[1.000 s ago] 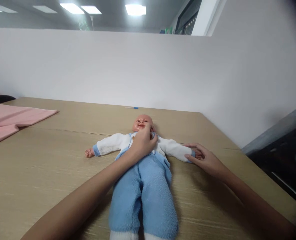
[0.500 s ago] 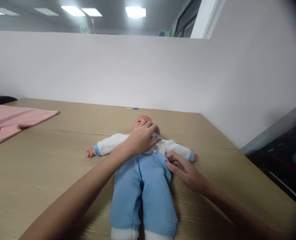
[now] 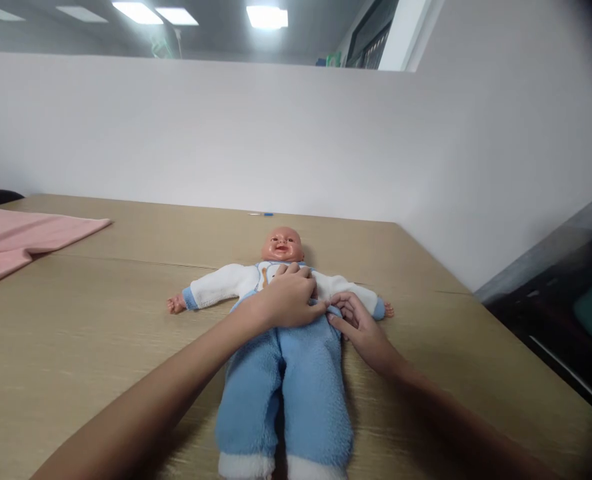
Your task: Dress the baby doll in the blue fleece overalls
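Note:
A baby doll (image 3: pixel 282 244) lies on its back on the wooden table (image 3: pixel 76 333), arms spread, in a white top and blue fleece trousers (image 3: pixel 286 393). My left hand (image 3: pixel 289 300) rests on the doll's belly with its fingers curled down onto the clothing at the waist. My right hand (image 3: pixel 359 330) is at the doll's side, touching my left hand, its fingertips pinched on the fabric where the white top meets the blue trousers. What the fingers grip underneath is partly hidden.
A pink cloth (image 3: pixel 16 233) lies at the table's far left. A small pen (image 3: pixel 261 214) sits by the white partition wall behind the doll. A dark surface (image 3: pixel 551 300) borders the table on the right.
My left hand slid down from the doll's face and neck to its belly. My right hand moved in from the doll's wrist to its waist, beside my left hand.

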Demonstrator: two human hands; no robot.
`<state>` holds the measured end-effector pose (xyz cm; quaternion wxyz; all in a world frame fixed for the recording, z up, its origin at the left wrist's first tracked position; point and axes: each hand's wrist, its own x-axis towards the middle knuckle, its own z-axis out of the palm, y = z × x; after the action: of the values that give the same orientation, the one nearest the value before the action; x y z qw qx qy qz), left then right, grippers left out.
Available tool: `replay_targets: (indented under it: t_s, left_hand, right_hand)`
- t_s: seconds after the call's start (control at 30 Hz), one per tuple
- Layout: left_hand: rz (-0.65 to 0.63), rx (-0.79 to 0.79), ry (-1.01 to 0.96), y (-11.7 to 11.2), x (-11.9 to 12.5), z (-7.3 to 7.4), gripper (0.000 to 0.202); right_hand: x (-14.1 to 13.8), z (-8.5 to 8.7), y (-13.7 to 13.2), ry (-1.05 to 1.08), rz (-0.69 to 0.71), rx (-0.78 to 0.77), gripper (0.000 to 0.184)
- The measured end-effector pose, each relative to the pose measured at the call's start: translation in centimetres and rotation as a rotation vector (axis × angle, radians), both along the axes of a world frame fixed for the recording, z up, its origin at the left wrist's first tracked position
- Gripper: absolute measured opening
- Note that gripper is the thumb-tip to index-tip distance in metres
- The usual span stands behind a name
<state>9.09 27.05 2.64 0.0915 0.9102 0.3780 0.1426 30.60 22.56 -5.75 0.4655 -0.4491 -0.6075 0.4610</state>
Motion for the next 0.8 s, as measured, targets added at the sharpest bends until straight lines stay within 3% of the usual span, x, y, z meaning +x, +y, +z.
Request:
replay_targets:
  t_s: [0.2,0.4,0.47,0.6,0.7,0.8]
  left_hand:
    - [0.015,-0.134,0.018,0.1,0.2,0.4,0.045]
    - [0.105,-0.126,-0.048,0.3,0.5,-0.4,0.021]
    - [0.114,-0.065,-0.057,0.1,0.7,-0.8,0.017]
    - [0.08,0.113,-0.132,-0.1,1.0,-1.4,0.014]
    - [0.035,0.149,-0.249,-0.1,1.1,-1.5,0.019]
    - [-0.024,0.106,-0.315,0.0,1.1,-1.7,0.027]
  right_hand:
    - [0.4,0.8,-0.4,-0.131,-0.02,0.015,0.027]
    - [-0.3,0.3,-0.3,-0.217,-0.123,0.079,0.028]
    - [0.2,0.6,-0.5,-0.387,-0.149,0.176,0.024]
    - [2.9,2.2,-0.2,-0.869,-0.209,0.578,0.013]
    - [5.9,3.2,0.8,-1.024,-0.196,0.743,0.029]
    - [9.0,3.7,1.8,-1.053,-0.068,0.639,0.053]
